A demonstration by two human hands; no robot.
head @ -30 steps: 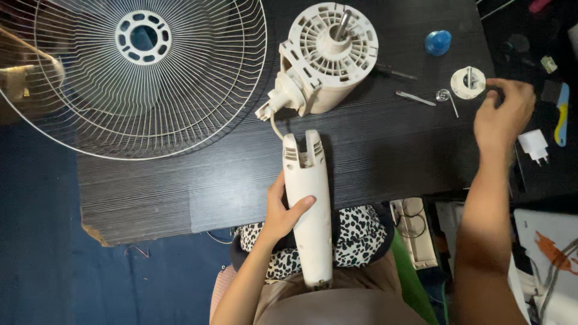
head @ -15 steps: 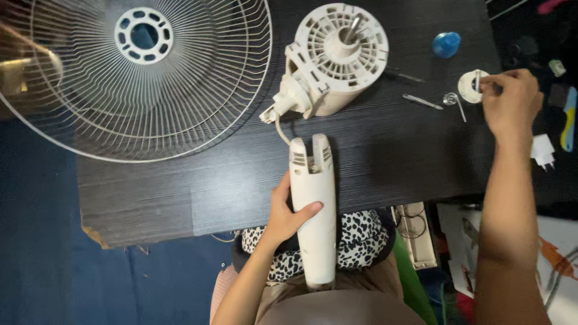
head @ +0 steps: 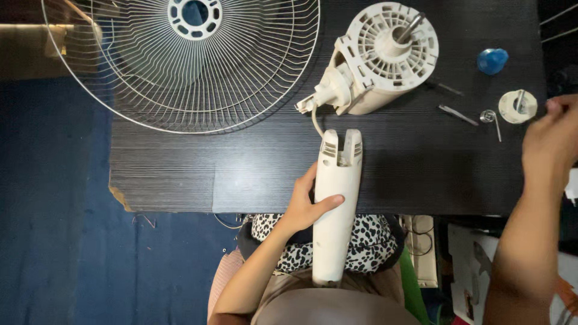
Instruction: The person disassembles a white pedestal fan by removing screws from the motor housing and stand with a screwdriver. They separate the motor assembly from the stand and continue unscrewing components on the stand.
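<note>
My left hand (head: 303,206) grips the white fan neck column (head: 335,204), which lies across the near edge of the black table (head: 180,168) with its forked end pointing away from me. A cord runs from that end to the white fan motor housing (head: 378,57), which lies on the table with its metal shaft up. My right hand (head: 551,139) hovers at the right edge with fingers pinched together; whether it holds something small is unclear. Just left of it lie a round white cap (head: 516,106), a small metal ring (head: 487,115) and a thin metal pin (head: 457,114).
A white wire fan guard (head: 180,66) covers the table's far left. A blue knob (head: 492,61) sits at the far right. The table's near left corner is chipped. A blue floor lies to the left, and cluttered items sit below the table on the right.
My right hand has drawn back from the round white cap toward the right edge. The view has shifted slightly. The left hand keeps its grip on the column.
</note>
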